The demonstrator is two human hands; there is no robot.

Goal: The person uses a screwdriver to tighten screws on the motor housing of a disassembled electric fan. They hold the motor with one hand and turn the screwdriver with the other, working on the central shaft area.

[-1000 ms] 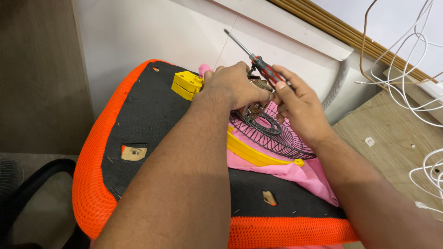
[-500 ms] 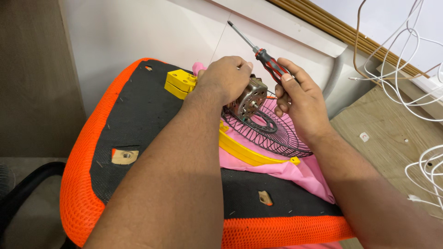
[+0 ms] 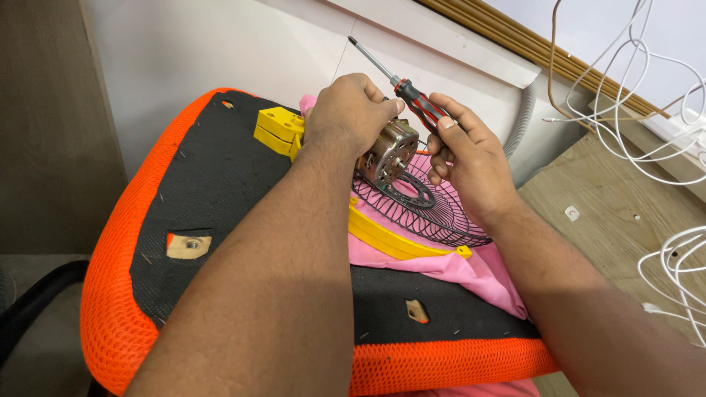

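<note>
A: From the head camera, what are the 2 hands on?

B: The left hand (image 3: 351, 110) is cupped over the top of a small metal motor (image 3: 388, 154), fingers curled tight on it. The right hand (image 3: 465, 158) holds a screwdriver (image 3: 401, 82) with a red and black handle, fingers clamped round the handle, the steel shaft pointing up and away toward the white wall (image 3: 220, 51).

A: Where is the motor?

B: It sits tilted at the middle of a black wire fan guard (image 3: 434, 209), between the 2 hands. The guard rests on a yellow plastic rim (image 3: 382, 237), and that lies on pink cloth (image 3: 456, 268).

A: What carries all that?

B: An upturned chair seat (image 3: 220, 191), black underneath with an orange mesh edge. A yellow plastic block (image 3: 278, 126) lies on it just beside the left hand.

A: Anything off to the side?

B: White cables (image 3: 647, 81) loop over a wooden surface (image 3: 618, 198) on the right, well apart from the hands. A grey ribbed hose (image 3: 523, 121) runs down the wall behind the right hand.
</note>
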